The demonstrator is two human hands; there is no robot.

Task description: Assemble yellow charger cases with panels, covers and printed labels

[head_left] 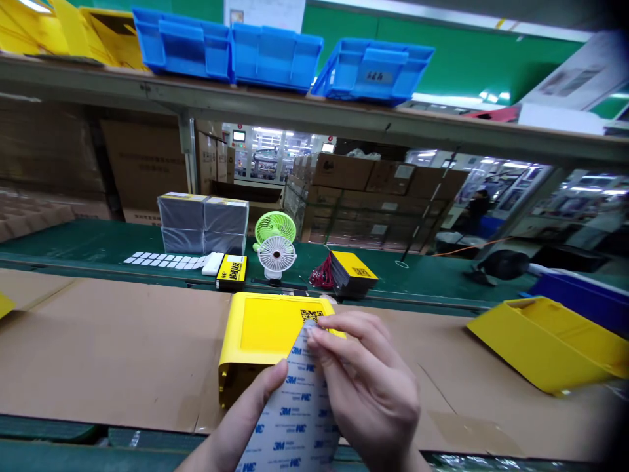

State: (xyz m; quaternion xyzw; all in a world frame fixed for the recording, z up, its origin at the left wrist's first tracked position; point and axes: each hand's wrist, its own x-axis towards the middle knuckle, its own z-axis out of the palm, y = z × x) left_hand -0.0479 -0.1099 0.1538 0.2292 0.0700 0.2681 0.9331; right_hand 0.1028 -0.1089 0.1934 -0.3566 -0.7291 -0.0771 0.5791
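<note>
A white sheet [295,419] with blue 3M print is being held above the near edge of the cardboard-covered worktop [122,347]. Its left side is being gripped by the left hand [243,410]; its top corner is being pinched between the fingers of the right hand [376,387]. Apparently the backing is being picked at, and a fine, steady pinch is being called for. Just behind, a yellow housing [270,321] is being supported by the worktop; beyond the far edge, a white fan [276,254] is being backed by a green fan [275,223].
</note>
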